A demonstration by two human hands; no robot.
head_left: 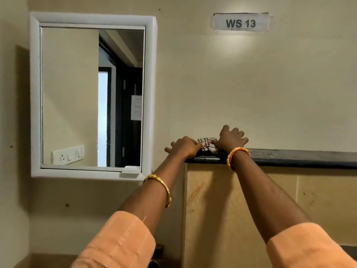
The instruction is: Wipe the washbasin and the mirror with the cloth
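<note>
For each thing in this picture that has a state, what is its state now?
cloth: bunched on the dark ledge, between both hands
left hand: fingers touch the cloth
right hand: rests on the cloth
mirror: on the wall, untouched
</note>
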